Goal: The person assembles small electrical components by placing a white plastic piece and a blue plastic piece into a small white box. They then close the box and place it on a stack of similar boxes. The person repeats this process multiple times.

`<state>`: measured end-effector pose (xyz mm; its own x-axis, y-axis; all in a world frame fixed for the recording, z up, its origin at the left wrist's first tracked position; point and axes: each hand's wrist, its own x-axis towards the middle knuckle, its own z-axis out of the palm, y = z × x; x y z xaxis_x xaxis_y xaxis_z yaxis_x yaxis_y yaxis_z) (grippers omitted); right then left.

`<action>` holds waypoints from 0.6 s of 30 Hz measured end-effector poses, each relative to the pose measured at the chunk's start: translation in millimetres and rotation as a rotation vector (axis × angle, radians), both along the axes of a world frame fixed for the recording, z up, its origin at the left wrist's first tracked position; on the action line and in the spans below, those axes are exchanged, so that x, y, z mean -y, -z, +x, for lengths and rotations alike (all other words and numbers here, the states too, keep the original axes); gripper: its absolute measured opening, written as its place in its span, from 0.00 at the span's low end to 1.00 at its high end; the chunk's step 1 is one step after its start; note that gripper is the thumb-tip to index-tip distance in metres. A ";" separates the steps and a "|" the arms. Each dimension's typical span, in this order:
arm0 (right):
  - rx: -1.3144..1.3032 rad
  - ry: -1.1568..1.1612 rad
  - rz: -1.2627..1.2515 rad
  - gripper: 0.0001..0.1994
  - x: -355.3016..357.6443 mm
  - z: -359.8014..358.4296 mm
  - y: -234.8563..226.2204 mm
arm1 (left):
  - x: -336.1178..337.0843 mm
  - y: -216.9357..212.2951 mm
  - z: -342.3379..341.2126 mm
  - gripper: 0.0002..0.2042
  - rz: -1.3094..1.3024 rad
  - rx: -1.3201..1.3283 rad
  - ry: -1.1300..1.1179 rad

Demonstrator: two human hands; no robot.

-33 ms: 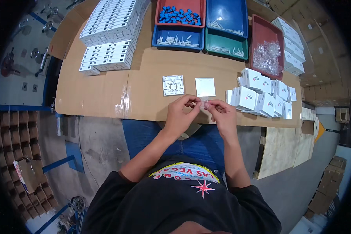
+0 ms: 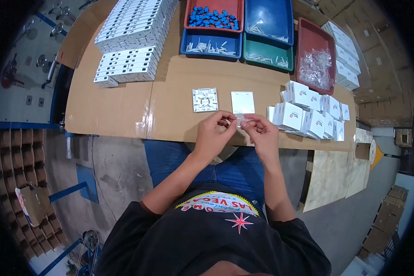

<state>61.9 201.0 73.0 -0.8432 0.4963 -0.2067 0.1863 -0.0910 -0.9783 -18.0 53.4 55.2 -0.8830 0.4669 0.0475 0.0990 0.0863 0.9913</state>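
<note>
My left hand [image 2: 215, 131] and my right hand [image 2: 263, 133] meet at the table's near edge, both closed in a fingertip pinch. Between them is a small clear plastic bag [image 2: 239, 117], partly covered by the fingers; any contents are too small to make out. Just beyond my fingers a flat white square cover [image 2: 243, 102] lies on the cardboard. To its left rests an open white square box base [image 2: 204, 100] with moulded guides inside.
Small white cartons [image 2: 308, 112] are heaped at right. White boxes [image 2: 129, 41] stand stacked at far left. Along the back are a red tray [image 2: 215, 28] of blue parts, blue trays [image 2: 211, 56] and a green tray [image 2: 269, 67] of white pieces, and a red tray [image 2: 315, 89] of clear plastic.
The clear bag has shifted slightly between my fingertips. Both hands stay in nearly the same place.
</note>
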 end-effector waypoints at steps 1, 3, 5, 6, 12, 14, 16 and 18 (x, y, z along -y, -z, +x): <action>-0.024 0.011 0.063 0.05 2.7 -0.7 -1.0 | 1.0 -3.2 -0.4 0.09 -0.023 0.031 -0.003; -0.060 -0.071 0.221 0.04 0.6 0.9 3.6 | 2.3 -3.3 -1.4 0.10 -0.035 0.084 0.006; -0.090 -0.192 0.400 0.05 -4.0 3.1 2.0 | 3.8 -0.9 -3.8 0.11 -0.019 0.121 0.032; -0.100 -0.272 0.503 0.06 -7.6 4.9 -4.8 | 5.5 -1.5 -3.6 0.11 -0.018 0.138 0.056; -0.104 -0.507 0.850 0.08 -14.4 5.3 -32.0 | 14.2 -2.8 -14.9 0.12 -0.093 0.062 0.197; -0.146 -0.524 0.849 0.08 -18.4 4.2 -27.4 | 16.8 -1.3 -20.8 0.12 -0.148 -0.086 0.267; -0.228 -0.480 0.759 0.08 -17.6 2.5 -20.6 | 12.2 8.5 -19.5 0.12 -0.034 -0.298 0.238; -0.216 -0.435 0.619 0.07 -15.3 2.3 -18.9 | 13.6 12.5 -13.7 0.14 0.050 -0.189 0.288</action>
<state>64.2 216.3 91.9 -0.9782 0.0835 0.1901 -0.1200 0.5197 -0.8459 -31.6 39.7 42.7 -0.6888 0.6886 0.2267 0.2943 -0.0202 0.9555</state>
